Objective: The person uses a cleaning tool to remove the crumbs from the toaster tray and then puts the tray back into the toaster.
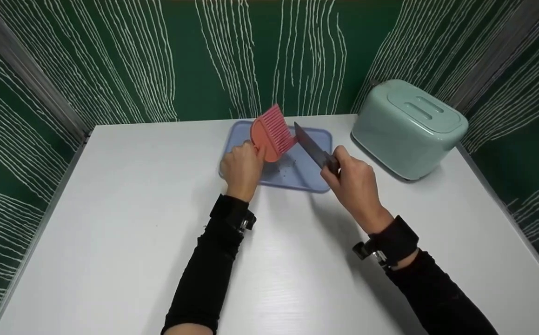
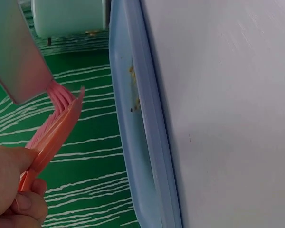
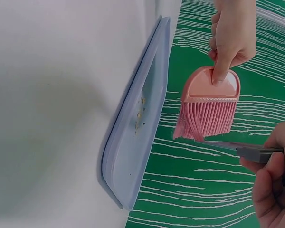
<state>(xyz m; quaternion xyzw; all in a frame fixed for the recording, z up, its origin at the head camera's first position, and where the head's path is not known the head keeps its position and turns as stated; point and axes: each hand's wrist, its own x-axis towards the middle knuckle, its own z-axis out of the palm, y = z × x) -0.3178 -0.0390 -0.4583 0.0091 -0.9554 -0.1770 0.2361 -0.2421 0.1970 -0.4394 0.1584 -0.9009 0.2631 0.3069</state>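
My left hand (image 1: 242, 166) grips a small pink brush (image 1: 265, 136) by its rounded back, the thumb laid flat on it. In my right hand (image 1: 355, 184) is a knife (image 1: 312, 148), held by its dark handle (image 3: 259, 153) with the blade pointing up and left. The brush's bristles (image 3: 213, 118) meet the blade, and the left wrist view has some of them bent against it. Both tools are held above a shallow blue tray (image 1: 313, 182). Brown and yellowish crumbs (image 3: 140, 113) lie on the tray's floor.
To the right of the tray stands a mint-green toaster (image 1: 409, 128) near the table's back edge. The white table (image 1: 153, 204) is bordered at the back and sides by green walls (image 1: 204, 60) with white streaks.
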